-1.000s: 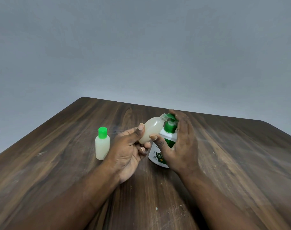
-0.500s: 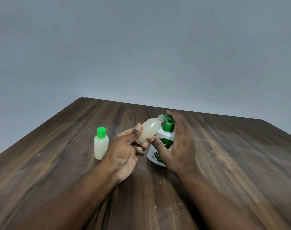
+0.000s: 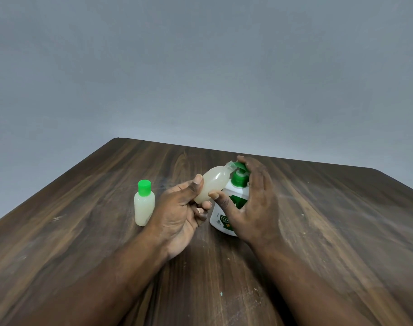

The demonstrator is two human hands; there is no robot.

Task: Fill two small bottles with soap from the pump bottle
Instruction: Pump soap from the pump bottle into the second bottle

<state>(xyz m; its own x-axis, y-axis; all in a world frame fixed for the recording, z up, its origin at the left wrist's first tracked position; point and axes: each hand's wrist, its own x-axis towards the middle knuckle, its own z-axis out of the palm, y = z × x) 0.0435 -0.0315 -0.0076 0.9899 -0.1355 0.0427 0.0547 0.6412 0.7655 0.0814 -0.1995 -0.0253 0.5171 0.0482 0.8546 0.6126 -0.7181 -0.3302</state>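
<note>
— What is your left hand (image 3: 184,212) doing?

— It is gripping the uncapped small bottle (image 3: 212,182). My thumb is lying along its near side and my fingers are curling round its base from below. I am holding it off the table (image 3: 342,231), tilted, with its neck pointing up and to the right.

— Where is the neck ending up?

— It is meeting the green pump head (image 3: 239,177) of the pump bottle (image 3: 220,220). Whether the spout is sitting inside the mouth, I cannot tell, since my fingers are covering that spot.

— And your right hand (image 3: 254,203)?

— It is lying over the pump bottle from the right. Its fingers are nearly straight and resting on top of the pump head, not closing round anything. The thumb is stretching left across the white body, and its tip is touching the low end of the small bottle.

— How is the small bottle looking?

— Pale, cloudy soap is showing through most of its body.

— Where is the pump bottle standing?

— Upright on the table, roughly midway between the left and right edges and nearer the far edge than either of them.

— And the other small bottle?

— The capped small bottle (image 3: 144,205) is standing upright just beside my left hand, on the side of the left edge. It is wearing a green cap (image 3: 144,188) and is showing the same pale soap. Neither hand is touching it.

— Anything behind the table?

— A plain grey wall (image 3: 200,67) is rising beyond the far edge.
</note>
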